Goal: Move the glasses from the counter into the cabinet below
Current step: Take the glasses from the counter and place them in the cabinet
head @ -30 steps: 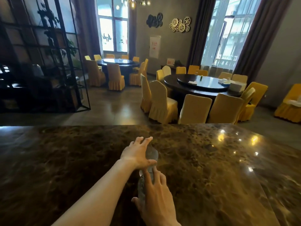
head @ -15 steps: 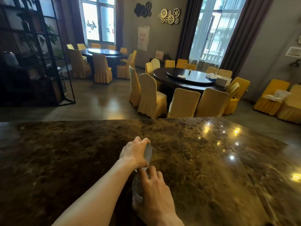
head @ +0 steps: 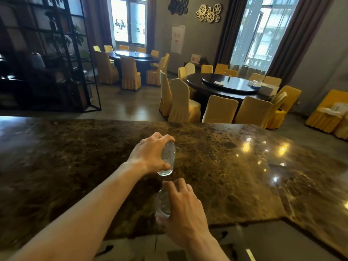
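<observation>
Two clear glasses are held above the brown marble counter (head: 235, 176). My left hand (head: 148, 155) is closed around the farther glass (head: 168, 159), which is tilted with its base toward me. My right hand (head: 183, 210) grips the nearer glass (head: 163, 204) from above, close to the counter's near edge. Fingers cover much of both glasses. The cabinet below the counter cannot be made out; only a dim ledge (head: 263, 243) under the near edge is visible.
The counter runs wide to left and right, with bright light reflections at the right. Beyond it are round dark dining tables (head: 226, 85) ringed by yellow-covered chairs (head: 219, 110), and a black metal shelf unit (head: 47, 53) at the left.
Both hands closed on the glasses and drew back toward the counter's near edge. The left hand's glass lifted and tilted. The camera view tipped down, so the near edge now shows.
</observation>
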The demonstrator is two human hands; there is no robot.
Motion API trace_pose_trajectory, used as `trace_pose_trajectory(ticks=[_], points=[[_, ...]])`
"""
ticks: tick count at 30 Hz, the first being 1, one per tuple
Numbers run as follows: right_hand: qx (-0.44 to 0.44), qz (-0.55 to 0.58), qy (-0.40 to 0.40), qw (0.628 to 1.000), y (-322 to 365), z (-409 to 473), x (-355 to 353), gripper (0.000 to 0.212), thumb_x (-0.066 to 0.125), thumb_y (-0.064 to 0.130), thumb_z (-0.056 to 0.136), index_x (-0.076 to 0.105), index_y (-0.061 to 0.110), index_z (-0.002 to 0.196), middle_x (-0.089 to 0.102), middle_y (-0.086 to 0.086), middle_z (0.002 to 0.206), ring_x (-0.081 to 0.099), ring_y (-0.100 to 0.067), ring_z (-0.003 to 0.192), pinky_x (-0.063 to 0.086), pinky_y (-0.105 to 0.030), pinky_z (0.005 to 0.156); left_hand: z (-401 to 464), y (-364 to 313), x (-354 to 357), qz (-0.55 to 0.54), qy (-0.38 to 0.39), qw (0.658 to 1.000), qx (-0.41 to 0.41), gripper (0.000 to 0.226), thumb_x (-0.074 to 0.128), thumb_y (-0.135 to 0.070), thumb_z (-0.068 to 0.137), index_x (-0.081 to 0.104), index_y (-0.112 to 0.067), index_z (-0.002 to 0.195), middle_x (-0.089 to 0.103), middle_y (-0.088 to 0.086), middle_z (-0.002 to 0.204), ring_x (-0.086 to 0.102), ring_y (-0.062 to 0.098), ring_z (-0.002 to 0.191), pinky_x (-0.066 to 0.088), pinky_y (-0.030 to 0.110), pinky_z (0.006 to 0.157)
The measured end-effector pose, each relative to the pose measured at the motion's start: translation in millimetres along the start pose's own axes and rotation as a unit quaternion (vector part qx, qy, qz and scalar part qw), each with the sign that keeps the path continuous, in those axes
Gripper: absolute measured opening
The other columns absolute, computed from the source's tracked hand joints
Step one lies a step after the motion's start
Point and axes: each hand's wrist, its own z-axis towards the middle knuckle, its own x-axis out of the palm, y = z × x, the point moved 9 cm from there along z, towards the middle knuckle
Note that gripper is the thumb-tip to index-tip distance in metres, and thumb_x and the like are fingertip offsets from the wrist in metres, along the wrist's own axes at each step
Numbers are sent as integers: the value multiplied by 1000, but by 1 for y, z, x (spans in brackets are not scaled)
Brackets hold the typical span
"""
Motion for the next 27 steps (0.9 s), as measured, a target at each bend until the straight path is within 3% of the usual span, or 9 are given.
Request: trace_pose_trajectory(ticks=[6, 12, 22, 25, 27], points=[[-43, 3, 7, 999, 3, -81, -13, 80, 79, 43, 73, 36, 29, 139, 43, 2, 124, 45, -20, 107, 54, -35, 79, -71, -55, -14, 35, -7, 999, -25, 85, 86, -50, 58, 44, -46, 131, 54, -9, 120, 61, 22, 106, 53, 44, 94], [-59, 15, 63, 996, -9, -157, 11, 69, 76, 39, 73, 40, 26, 129, 42, 0, 119, 45, -22, 105, 52, -36, 73, -155, -96, 6, 27, 8, 999, -44, 82, 85, -48, 62, 44, -44, 134, 53, -10, 122, 60, 17, 105, 57, 41, 89], [-26, 39, 178, 983, -48, -229, 126, 74, 66, 32, 80, 26, 25, 141, 35, -2, 125, 40, -24, 110, 55, -35, 73, -251, -92, 131, -16, 64, 998, -4, 82, 77, -54, 69, 36, -51, 140, 43, -26, 132, 52, 2, 114, 54, 28, 92], [4, 11, 247, 969, -64, -235, 180, 77, 65, 29, 81, 23, 22, 145, 29, -6, 138, 34, -30, 123, 50, -40, 83, -267, -66, 181, -36, 82, 996, -17, 83, 77, -53, 69, 34, -52, 140, 40, -30, 129, 50, -1, 114, 52, 23, 92], [10, -8, 253, 967, -70, -236, 214, 65, 59, 25, 85, 33, 21, 144, 36, -10, 140, 40, -31, 124, 49, -38, 83, -275, -40, 220, -45, 90, 994, -38, 85, 79, -51, 69, 34, -52, 141, 39, -30, 131, 51, 1, 114, 52, 22, 93]])
